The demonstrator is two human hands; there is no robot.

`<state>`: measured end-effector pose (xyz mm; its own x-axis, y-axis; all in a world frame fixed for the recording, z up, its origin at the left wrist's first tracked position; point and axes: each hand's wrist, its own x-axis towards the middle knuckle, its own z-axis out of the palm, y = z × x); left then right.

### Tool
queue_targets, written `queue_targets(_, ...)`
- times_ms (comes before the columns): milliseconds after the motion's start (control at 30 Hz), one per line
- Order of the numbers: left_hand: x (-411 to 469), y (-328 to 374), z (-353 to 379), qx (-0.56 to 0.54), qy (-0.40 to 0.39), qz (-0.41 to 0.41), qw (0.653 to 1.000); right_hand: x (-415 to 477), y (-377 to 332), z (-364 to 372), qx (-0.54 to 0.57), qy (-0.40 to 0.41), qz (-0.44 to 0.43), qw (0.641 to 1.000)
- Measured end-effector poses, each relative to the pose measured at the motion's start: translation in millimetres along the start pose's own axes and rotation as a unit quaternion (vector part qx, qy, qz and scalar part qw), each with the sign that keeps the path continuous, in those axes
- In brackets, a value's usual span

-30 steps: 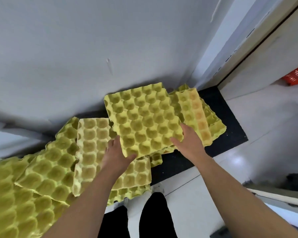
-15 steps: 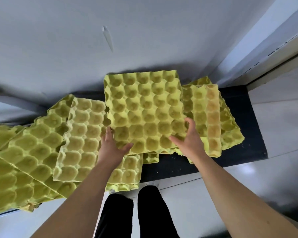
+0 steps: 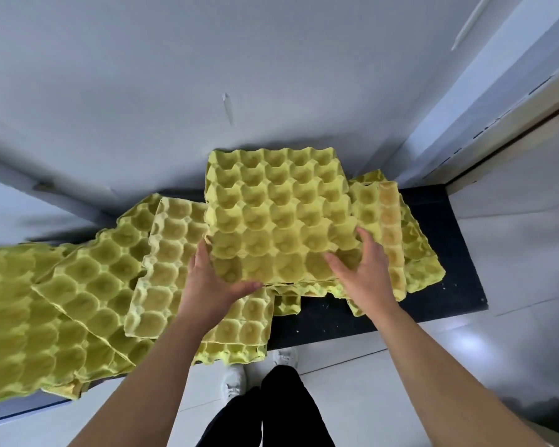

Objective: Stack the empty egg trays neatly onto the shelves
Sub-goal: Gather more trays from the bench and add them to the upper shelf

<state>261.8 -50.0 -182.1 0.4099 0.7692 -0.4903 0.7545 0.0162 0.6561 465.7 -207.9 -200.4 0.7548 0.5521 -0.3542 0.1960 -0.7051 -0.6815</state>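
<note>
Evidently, a tray [image 3: 278, 214] held only at its near corners could sag, or seat crookedly on the skewed heap [image 3: 175, 269] beneath, leaving the stack uneven. It is yellow-green moulded pulp, cups upward and empty, and lies atop the heap on the dark shelf [image 3: 449, 253]. The left hand [image 3: 212, 282] and right hand [image 3: 363, 272] each clamp its near edge, thumbs on top.

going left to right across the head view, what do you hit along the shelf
loose tray pile → pale tray → left hand → held egg tray → right hand → orange-tinged tray → bare black shelf
</note>
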Motion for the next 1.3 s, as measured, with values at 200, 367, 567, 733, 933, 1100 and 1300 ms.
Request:
queue_targets(200,-48,5,-64,-0.034,0.038,0.057,0.997,-68,-54,-13,0.016,0.024,-0.042,0.999)
queue_targets(367,-94,7,-122,-0.064,0.089,0.084,0.990,-117,-99,-17,0.000,0.027,-0.085,0.996)
queue_targets(567,-162,5,-176,-0.109,0.179,0.106,0.972,-160,-157,-24,-0.003,0.023,-0.157,0.987)
queue_targets(733,-219,-11,-212,-0.147,0.273,0.094,0.946,-194,-207,-23,-0.025,0.002,-0.254,0.967)
queue_targets(933,-294,-46,-260,-0.177,0.373,0.099,0.905,-257,-266,-7,-0.016,-0.042,-0.334,0.942)
queue_targets(1100,-353,-74,-315,-0.204,0.443,0.131,0.863,-317,-322,10,0.019,-0.048,-0.416,0.908)
queue_targets(1300,-421,-125,-403,-0.199,0.515,0.160,0.819,-401,-400,52,0.059,-0.033,-0.494,0.867)
